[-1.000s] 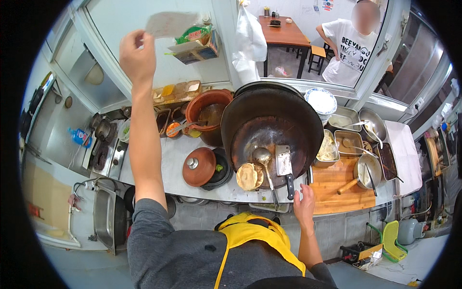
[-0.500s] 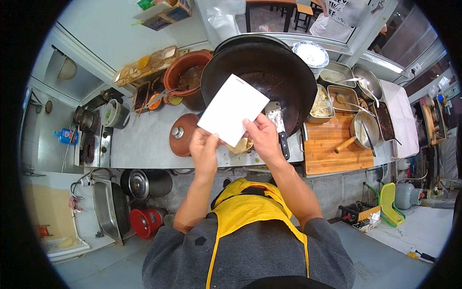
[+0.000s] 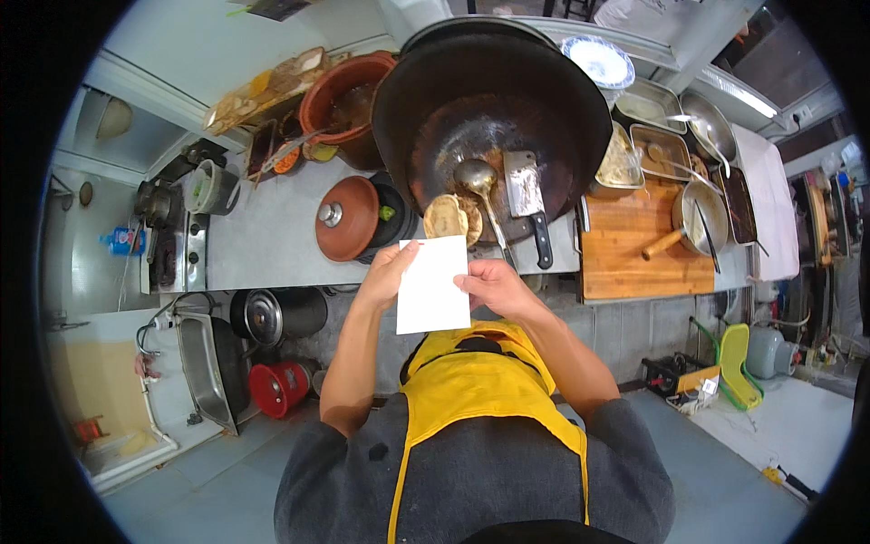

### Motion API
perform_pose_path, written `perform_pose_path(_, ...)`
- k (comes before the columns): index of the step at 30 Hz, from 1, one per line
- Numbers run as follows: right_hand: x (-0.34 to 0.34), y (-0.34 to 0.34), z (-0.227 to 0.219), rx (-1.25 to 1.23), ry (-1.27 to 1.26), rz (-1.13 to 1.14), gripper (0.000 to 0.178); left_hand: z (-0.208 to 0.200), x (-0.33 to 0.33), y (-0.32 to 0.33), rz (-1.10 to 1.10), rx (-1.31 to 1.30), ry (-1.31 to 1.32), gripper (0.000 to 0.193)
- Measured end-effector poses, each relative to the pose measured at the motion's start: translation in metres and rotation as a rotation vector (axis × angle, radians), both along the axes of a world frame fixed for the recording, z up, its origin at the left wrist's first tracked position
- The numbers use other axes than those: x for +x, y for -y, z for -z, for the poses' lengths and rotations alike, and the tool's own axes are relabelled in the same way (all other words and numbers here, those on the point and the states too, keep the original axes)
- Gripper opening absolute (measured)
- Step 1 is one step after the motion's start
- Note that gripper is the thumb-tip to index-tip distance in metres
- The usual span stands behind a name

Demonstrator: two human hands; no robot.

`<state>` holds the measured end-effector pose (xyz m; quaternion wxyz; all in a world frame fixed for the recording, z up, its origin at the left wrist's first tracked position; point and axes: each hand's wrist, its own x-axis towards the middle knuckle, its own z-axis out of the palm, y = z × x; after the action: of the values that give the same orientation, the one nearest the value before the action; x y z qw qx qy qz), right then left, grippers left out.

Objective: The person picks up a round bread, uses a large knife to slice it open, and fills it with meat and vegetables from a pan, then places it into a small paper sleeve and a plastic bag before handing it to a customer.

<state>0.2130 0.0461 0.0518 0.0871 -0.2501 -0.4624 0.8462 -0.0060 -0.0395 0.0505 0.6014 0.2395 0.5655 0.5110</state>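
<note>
Your left hand (image 3: pixel 387 274) pinches the white paper (image 3: pixel 432 295) at 11 o'clock and your right hand (image 3: pixel 494 285) pinches it at 3, so it sits between them, long side pointing 12 to 6.

Head-worn fisheye — faces down, close over apron (image 3: pixel 494 403), counter (image 3: pixel 263 240) beyond.

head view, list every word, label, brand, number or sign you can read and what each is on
None can be read.
White paper, held in the left hand and right hand: a small mark near its top edge, too small to read.
Blue bottle, far left: any print too small to read.
Cleaver blade: stained, no legible lettering.
</note>
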Motion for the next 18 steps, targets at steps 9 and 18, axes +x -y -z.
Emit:
perform_pose_path(9,0.003,0.021,0.030,0.259,0.097,0.169,0.019,0.022,0.019,0.017,-0.084,-0.046,0.068,0.033)
perform_pose_path(18,0.004,-0.002,0.047,0.852,0.627,0.199,0.027,0.023,0.035,0.017,0.087,-0.023,-0.258,0.034)
